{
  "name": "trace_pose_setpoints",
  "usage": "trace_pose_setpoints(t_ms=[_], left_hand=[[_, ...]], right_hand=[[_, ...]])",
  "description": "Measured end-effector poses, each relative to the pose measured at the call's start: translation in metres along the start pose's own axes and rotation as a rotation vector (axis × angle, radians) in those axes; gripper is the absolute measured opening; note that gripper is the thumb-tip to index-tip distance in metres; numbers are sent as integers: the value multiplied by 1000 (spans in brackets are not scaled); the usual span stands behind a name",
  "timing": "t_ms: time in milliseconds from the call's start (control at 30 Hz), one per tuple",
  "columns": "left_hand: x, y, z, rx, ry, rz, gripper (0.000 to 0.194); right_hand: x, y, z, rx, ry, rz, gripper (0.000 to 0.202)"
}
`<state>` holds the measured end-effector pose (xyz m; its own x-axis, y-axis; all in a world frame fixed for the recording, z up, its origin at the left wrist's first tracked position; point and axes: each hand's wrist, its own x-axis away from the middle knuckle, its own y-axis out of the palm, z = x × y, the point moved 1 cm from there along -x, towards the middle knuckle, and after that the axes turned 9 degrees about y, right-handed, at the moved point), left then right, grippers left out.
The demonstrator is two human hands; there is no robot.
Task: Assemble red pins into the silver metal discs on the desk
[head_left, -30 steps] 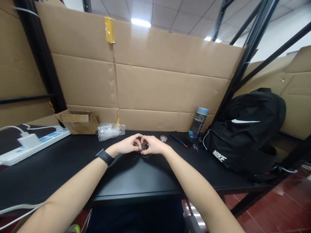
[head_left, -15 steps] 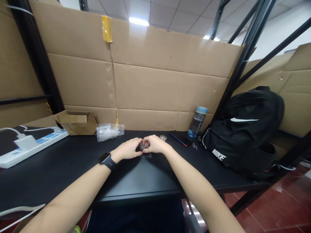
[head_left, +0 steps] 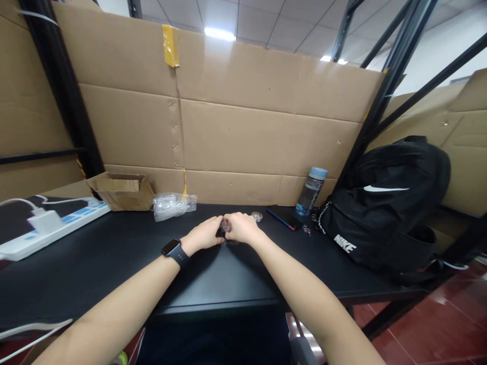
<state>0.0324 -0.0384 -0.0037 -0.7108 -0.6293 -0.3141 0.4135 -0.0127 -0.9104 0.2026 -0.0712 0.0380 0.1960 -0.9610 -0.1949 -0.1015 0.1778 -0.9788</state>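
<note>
Both hands meet over the middle of the black table (head_left: pixel 228 279). Between them is a small see-through object (head_left: pixel 227 226), mostly hidden by fingers, so its kind does not show. My left hand (head_left: pixel 207 233) curls around its left side, thumb and fingertips closed in on it. From the right, my right hand (head_left: pixel 241 227) grips the same object with bent fingers. A smartwatch (head_left: pixel 173 249) is on my left wrist. Just beyond the right hand lies a small round clear piece (head_left: pixel 257 217), like a lid.
At the back left are an open cardboard box (head_left: pixel 124 192), crumpled clear plastic wrap (head_left: pixel 173 205) and a white power strip (head_left: pixel 57 230) with a plug. To the right stand a water bottle (head_left: pixel 311 191) and a black backpack (head_left: pixel 388 213); a blue pencil (head_left: pixel 279 219) and keys (head_left: pixel 306 230) lie nearby.
The view has shifted slightly. My right hand has turned a little over the small object, covering more of it. Both hands keep their hold.
</note>
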Motion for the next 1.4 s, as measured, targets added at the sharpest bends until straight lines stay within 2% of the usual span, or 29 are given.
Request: trace_pose_setpoints(t_ms=[167,333,467,600,700,800,933,1100,1167,1267,1333,1400], left_hand=[[0,-2,4,31,6,-30,49],[4,-10,5,19,71,-45,41],[5,-23,6,42,120,-1,25],[3,-33,9,104,198,95,30],[3,-36,14,117,228,152,27],[3,-36,18,164,186,171,26],[2,-38,19,198,106,248,24],[0,-39,13,285,-2,359,37],[-1,-37,8,342,-72,408,39],[-4,-30,0,438,-131,507,40],[-6,-26,-3,514,-120,542,42],[-8,-23,-4,609,-102,525,43]], right_hand=[[0,2,-7,16,62,42,19],[-1,6,0,-40,14,52,17],[-6,1,13,-222,-28,56,16],[-12,-8,23,-466,-44,56,13],[-15,-11,26,-685,-27,-34,12],[-16,-9,26,-903,3,-151,12],[-15,-11,26,-1077,15,-230,15],[-14,-18,31,-1324,-48,-299,43],[-14,-18,33,-1367,-108,-292,47],[-16,-11,33,-1274,-154,-193,52],[-18,-5,32,-1215,-125,-122,45],[-21,1,30,-1218,-80,-98,36]])
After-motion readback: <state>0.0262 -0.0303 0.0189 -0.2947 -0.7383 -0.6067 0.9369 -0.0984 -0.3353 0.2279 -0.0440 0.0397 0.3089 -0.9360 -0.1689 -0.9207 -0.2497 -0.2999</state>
